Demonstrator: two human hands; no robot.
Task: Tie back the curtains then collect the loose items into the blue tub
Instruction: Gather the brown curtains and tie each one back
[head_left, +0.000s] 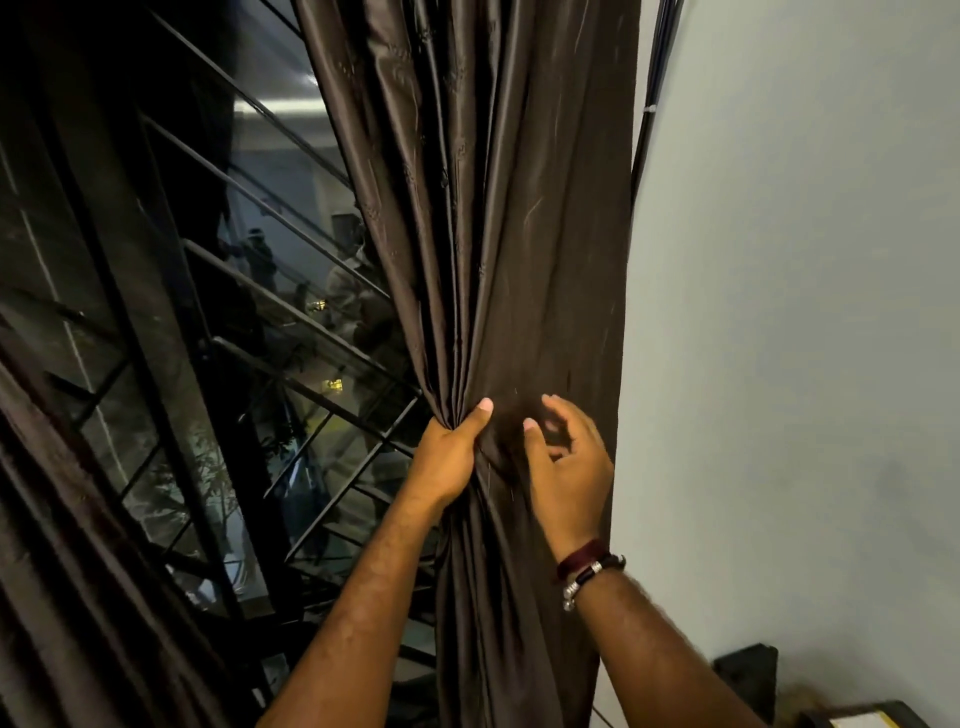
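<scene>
A head-worn camera looks at a dark brown satin curtain (483, 234) hanging beside a pale wall (805, 312). The curtain is gathered into a narrow waist at mid height, where 2 bare hands meet it.

The left hand (452, 457) grips the bunched folds, fingers wrapped behind the cloth and the thumb pressed along the front. The right hand (566, 467) sits just beside it against the fabric, fingers loosely spread and curved, closed on nothing that can be seen. It wears dark bracelets (589, 566) with silver beads at the wrist.

Judging progress: this curtain is gathered but not yet tied. No tie-back cord or hook can be seen, so the fastening seems still to come. A 2nd curtain (78, 519) of the same cloth hangs at the far left; it runs out of view, and whether it is tied cannot be told. The blue tub and the loose items are out of view, so that half of the task looks not yet begun.

Between the 2 curtains is a night-dark window (249, 322) with a black metal grille of slanted bars. A bundle of thin black cables (649, 130) runs down the wall close to the curtain's right edge and could snag the cloth. At the bottom right corner a dark object (748, 670) stands against the wall; what it is cannot be told.
</scene>
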